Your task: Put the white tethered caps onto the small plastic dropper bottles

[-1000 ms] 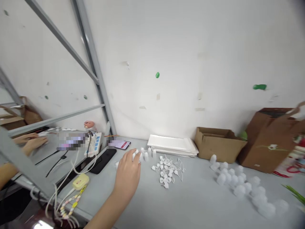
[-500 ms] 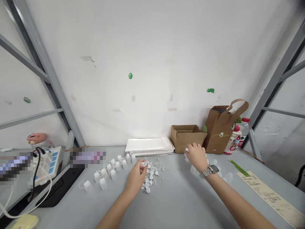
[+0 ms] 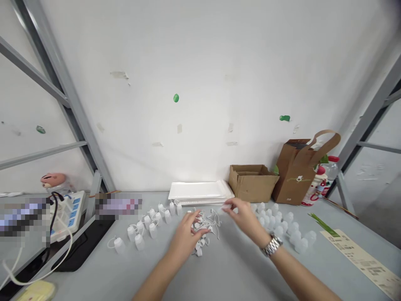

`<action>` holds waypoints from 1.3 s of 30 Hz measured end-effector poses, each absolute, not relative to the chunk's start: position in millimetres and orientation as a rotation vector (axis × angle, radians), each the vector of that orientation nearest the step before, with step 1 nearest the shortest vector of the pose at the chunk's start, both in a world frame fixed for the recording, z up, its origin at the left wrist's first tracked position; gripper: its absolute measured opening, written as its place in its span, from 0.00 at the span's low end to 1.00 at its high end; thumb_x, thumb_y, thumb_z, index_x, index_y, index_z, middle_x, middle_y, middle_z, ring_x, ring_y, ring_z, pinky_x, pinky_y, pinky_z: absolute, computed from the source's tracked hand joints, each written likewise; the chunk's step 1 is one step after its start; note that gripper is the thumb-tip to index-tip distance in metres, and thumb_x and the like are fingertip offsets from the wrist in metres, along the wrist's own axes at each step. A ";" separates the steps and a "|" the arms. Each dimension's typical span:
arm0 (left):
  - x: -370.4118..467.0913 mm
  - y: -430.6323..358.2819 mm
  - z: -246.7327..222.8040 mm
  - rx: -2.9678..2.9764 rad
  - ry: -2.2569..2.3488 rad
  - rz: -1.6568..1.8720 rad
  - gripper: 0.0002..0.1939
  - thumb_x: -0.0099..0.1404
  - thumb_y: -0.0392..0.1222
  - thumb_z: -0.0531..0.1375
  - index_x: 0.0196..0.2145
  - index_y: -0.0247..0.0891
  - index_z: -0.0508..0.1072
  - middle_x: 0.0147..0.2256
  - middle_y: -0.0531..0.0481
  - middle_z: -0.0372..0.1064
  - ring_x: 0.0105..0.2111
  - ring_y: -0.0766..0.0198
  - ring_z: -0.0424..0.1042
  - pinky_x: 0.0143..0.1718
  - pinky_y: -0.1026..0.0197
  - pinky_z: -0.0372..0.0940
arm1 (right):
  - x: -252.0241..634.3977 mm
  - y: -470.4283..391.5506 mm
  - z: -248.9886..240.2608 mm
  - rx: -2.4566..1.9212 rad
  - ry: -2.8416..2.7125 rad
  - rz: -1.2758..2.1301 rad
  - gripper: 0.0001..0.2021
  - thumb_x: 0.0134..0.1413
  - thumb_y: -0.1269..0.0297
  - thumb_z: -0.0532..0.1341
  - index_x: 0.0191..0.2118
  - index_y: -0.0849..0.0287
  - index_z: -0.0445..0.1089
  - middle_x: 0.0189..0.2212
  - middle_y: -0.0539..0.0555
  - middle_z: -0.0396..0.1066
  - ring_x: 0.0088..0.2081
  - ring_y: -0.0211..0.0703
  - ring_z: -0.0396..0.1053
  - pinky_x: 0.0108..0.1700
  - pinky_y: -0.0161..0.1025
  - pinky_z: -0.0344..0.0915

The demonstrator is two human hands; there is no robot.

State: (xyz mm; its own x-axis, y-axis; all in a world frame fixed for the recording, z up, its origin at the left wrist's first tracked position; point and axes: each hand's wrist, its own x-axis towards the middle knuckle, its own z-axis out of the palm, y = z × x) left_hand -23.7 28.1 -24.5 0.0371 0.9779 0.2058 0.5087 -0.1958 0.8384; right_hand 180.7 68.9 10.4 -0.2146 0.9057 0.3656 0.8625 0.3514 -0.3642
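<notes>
Over a pile of small white caps with loops (image 3: pixel 214 221) at the middle of the table, my left hand (image 3: pixel 188 234) has its thumb and fingers apart, with nothing seen held. My right hand (image 3: pixel 241 215), just right of the pile, pinches a small translucent bottle (image 3: pixel 226 206), partly hidden by the fingers. Several capped bottles (image 3: pixel 152 230) stand in rows on the left. To the right of my right hand is a group of several uncapped translucent bottles (image 3: pixel 278 221).
White flat packages (image 3: pixel 200 191) lie against the wall. Beside them are a cardboard box (image 3: pixel 253 188), a brown paper bag (image 3: pixel 293 179) and drink bottles. A paper strip (image 3: pixel 360 259) lies at the right; a power strip (image 3: pixel 70 217) and cables are at the left.
My right hand has moved left from the uncapped bottles towards the pile, with a bottle in its fingers. My left hand's fingers have spread apart. The view has shifted slightly.
</notes>
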 end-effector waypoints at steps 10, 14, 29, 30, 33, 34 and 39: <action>-17.2 18.5 -29.0 1.898 1.471 1.011 0.14 0.55 0.38 0.58 0.41 0.43 0.73 0.40 0.48 0.73 0.42 0.57 0.68 0.46 0.55 0.62 | 148.6 36.3 -33.3 -1.047 -1.672 1.117 0.11 0.55 0.61 0.55 0.42 0.58 0.66 0.35 0.54 0.72 0.37 0.44 0.69 0.41 0.41 0.65; -20.9 20.3 -26.1 1.874 1.551 1.125 0.13 0.58 0.41 0.56 0.42 0.42 0.72 0.40 0.48 0.71 0.41 0.58 0.69 0.44 0.55 0.64 | 162.2 46.9 -40.9 -1.171 -1.916 0.637 0.11 0.56 0.69 0.52 0.43 0.55 0.68 0.39 0.55 0.69 0.43 0.47 0.65 0.47 0.45 0.59; -21.4 21.2 -27.6 1.890 1.471 1.125 0.12 0.60 0.43 0.55 0.41 0.43 0.72 0.39 0.49 0.70 0.38 0.60 0.70 0.40 0.57 0.67 | 163.8 50.5 -39.3 -1.214 -1.778 0.703 0.05 0.50 0.70 0.56 0.26 0.57 0.65 0.31 0.53 0.66 0.37 0.46 0.61 0.46 0.47 0.53; -21.3 20.9 -27.7 1.890 1.457 1.125 0.12 0.60 0.43 0.55 0.42 0.44 0.71 0.39 0.49 0.70 0.38 0.61 0.70 0.40 0.58 0.67 | 164.3 51.0 -39.0 -1.213 -1.713 0.764 0.04 0.50 0.67 0.56 0.26 0.57 0.65 0.30 0.53 0.65 0.36 0.46 0.62 0.45 0.46 0.54; -20.8 20.2 -27.4 1.898 1.430 1.109 0.13 0.60 0.44 0.55 0.42 0.44 0.71 0.39 0.49 0.70 0.39 0.61 0.69 0.41 0.58 0.67 | 165.0 52.3 -35.4 -1.193 -1.514 1.015 0.09 0.47 0.58 0.58 0.26 0.58 0.65 0.26 0.52 0.66 0.32 0.45 0.63 0.39 0.43 0.59; -20.5 20.0 -27.3 1.902 1.431 1.098 0.13 0.60 0.44 0.55 0.42 0.44 0.71 0.39 0.49 0.70 0.39 0.61 0.69 0.41 0.58 0.67 | 165.0 51.8 -33.1 -1.169 -1.455 1.116 0.11 0.45 0.55 0.59 0.26 0.59 0.65 0.26 0.52 0.66 0.31 0.44 0.64 0.38 0.42 0.60; -17.7 18.2 -27.6 1.928 1.434 1.040 0.12 0.59 0.44 0.56 0.41 0.43 0.72 0.39 0.48 0.71 0.40 0.59 0.69 0.40 0.58 0.67 | 162.4 41.2 -19.4 -1.007 -1.208 1.516 0.15 0.39 0.52 0.63 0.28 0.60 0.69 0.28 0.53 0.69 0.28 0.38 0.65 0.35 0.38 0.61</action>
